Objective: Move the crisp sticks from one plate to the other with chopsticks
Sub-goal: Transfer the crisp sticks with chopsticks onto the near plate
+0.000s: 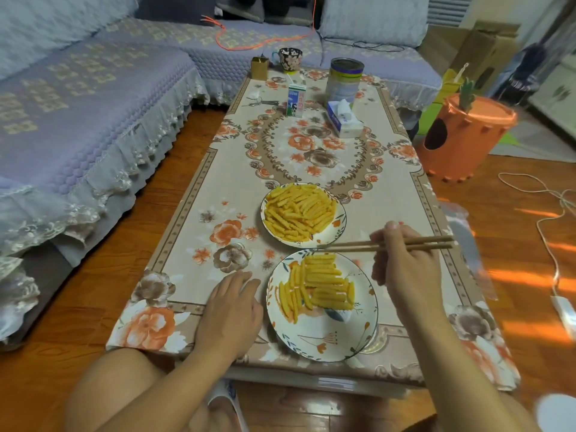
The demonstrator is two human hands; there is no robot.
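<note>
Breakage or a dropped stick is risked if the chopsticks [386, 244], pinched empty in the right hand [405, 260] between heaped far plate [341, 227] and near plate [367, 322], are squeezed hard on brittle crisp sticks [299, 213], left hand [230, 310] lying flat beside.

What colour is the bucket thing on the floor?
Orange bucket, with a dark oval hole in its side; the head view shows it.

Hidden, cropped and unreadable parts

The right hand [405, 263] covers the middle of the chopsticks [352, 246], and whether their tips touch the near plate [327, 341] cannot be told. The print on the milk carton [296, 99] and tissue box [344, 120] is too small to read. The sofa [78, 120] is cut off at the left edge, the slipper [224, 406] at the bottom.
</note>
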